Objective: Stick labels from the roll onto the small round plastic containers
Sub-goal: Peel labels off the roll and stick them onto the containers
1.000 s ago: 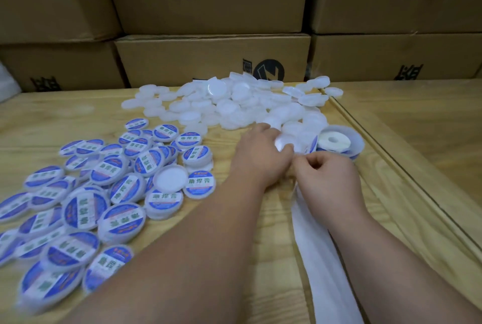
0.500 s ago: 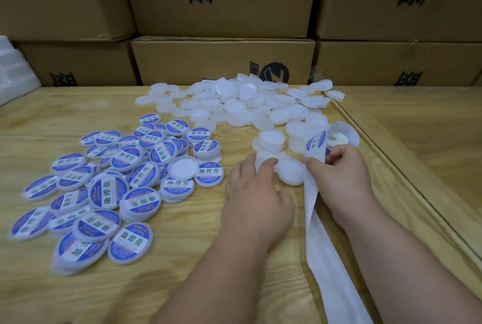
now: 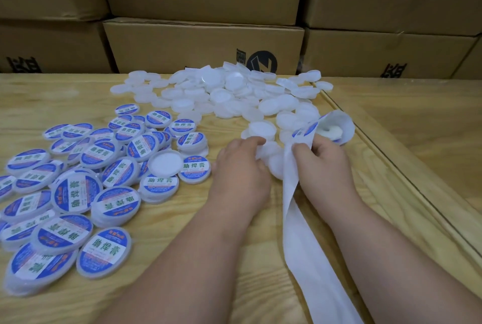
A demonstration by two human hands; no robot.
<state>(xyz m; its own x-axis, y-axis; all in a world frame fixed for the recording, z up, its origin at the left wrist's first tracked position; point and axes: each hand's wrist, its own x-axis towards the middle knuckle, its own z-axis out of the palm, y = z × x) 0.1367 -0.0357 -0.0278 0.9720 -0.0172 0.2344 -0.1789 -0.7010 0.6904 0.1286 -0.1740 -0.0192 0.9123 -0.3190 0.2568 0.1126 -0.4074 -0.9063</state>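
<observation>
Plain white round containers [image 3: 229,91] lie heaped at the back of the wooden table. Several labelled ones [image 3: 91,180], blue and white, are spread at the left. My left hand [image 3: 242,167] curls its fingertips onto a plain container [image 3: 270,150] in the middle. Right beside it, my right hand [image 3: 322,164] pinches the label strip [image 3: 300,138] where a blue label shows. The label roll [image 3: 336,128] lies just beyond that hand, tilted. White backing paper [image 3: 307,245] trails from the hand toward me.
Stacked cardboard boxes [image 3: 203,44] wall off the back of the table. A seam [image 3: 391,156] runs diagonally on the right, with a second wooden surface [image 3: 417,120] past it. Bare wood [image 3: 182,258] shows between the labelled pile and my arms.
My hands have come apart from the strip. The left one reached forward and now curls on a plain container. The right one keeps its pinch on the strip, close to the roll.
</observation>
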